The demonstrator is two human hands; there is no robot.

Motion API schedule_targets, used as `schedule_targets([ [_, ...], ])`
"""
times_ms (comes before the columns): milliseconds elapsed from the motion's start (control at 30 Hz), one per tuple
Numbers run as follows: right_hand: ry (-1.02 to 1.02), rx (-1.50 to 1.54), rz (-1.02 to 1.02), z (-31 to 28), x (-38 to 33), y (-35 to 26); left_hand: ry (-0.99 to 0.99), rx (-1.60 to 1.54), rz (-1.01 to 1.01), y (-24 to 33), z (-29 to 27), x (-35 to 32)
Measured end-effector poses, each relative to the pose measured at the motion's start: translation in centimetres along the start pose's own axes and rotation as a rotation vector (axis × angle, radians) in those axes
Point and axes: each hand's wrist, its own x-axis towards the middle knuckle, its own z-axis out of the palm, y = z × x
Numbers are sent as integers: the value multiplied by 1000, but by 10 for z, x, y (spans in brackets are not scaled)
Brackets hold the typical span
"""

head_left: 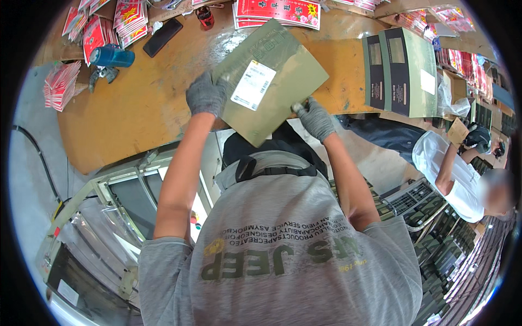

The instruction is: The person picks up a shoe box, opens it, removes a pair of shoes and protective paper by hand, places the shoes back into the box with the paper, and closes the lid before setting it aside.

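Note:
I hold a flat olive-green box (pixel 283 76) with a white label tilted over the front edge of a brown wooden table (pixel 136 108). My left hand (pixel 205 95), in a grey glove, grips the box's left edge. On the lower right edge, my right hand (pixel 315 119), also grey-gloved, pinches the box. Both forearms rise from my grey shirt below.
A stack of dark and green flat boxes (pixel 405 70) lies at the table's right. Red packets (pixel 277 11), a blue tape dispenser (pixel 111 56) and a black phone (pixel 162 37) lie at the back. Another person in white (pixel 451 168) bends at right. A metal machine (pixel 119 212) stands lower left.

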Motion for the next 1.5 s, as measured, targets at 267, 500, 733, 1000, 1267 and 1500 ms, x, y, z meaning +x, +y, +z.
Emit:
schedule_targets([
  [267, 372, -123, 18, 17, 18, 9, -306, -299, -14, -7, 22, -54],
  [500, 322, -84, 48, 7, 16, 9, 392, -311, 47, -3, 41, 135],
  [733, 274, -72, 14, 5, 21, 12, 310, -653, -147, -24, 51, 274],
  [1000, 529, -147, -487, -24, 5, -48, -143, -1547, -135, 46, 4, 84],
  [1267, 541, -239, -705, -44, 6, -113, -881, -1944, -451, 101, 12, -71],
  [1500, 206, -433, -37, -50, 81, -111, -905, -1471, -403, 80, 13, -81],
])
